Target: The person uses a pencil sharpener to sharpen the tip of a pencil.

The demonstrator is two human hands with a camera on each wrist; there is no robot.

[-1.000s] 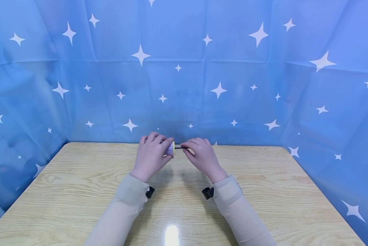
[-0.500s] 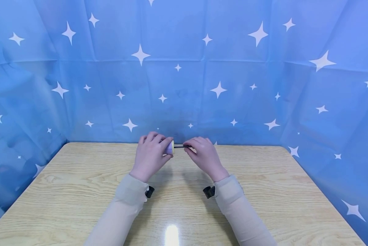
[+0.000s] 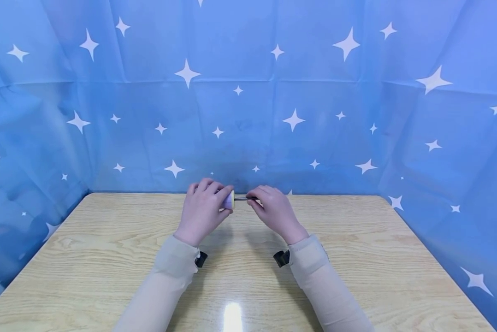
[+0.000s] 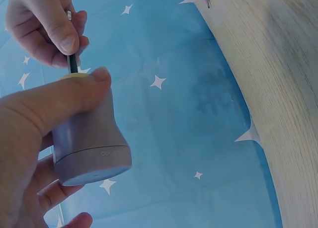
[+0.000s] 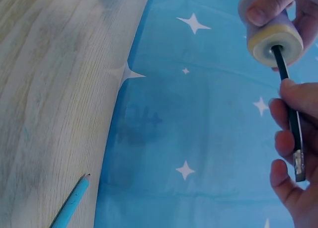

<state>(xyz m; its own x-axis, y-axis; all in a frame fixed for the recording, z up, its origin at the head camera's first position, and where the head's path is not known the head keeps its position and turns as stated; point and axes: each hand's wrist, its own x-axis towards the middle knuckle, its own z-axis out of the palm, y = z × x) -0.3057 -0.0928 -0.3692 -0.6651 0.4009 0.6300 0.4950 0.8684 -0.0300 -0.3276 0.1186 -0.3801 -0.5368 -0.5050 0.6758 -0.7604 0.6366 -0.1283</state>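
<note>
In the head view my left hand (image 3: 202,210) grips a lilac pencil sharpener (image 3: 228,200) with a yellow rim, lying sideways above the table's far part. A dark pencil (image 3: 240,198) sits with its front end in the sharpener's hole, its tip hidden inside. My right hand (image 3: 275,213) pinches the pencil's shaft between thumb and fingers. The right wrist view shows the pencil (image 5: 294,123) entering the round opening, with a metal ferrule at its rear end. In the left wrist view the sharpener (image 4: 92,126) has a flared base, with the left thumb across its body.
A light blue pencil (image 5: 72,203) lies on the wooden table (image 5: 54,89) in the right wrist view. Behind the table hangs a blue cloth (image 3: 248,101) with white stars. Black wrist mounts (image 3: 200,259) show beneath the sleeves.
My right hand has shifted slightly right, and a little more of the pencil shows between the hands than a second ago. The left hand stays nearly still on the sharpener.
</note>
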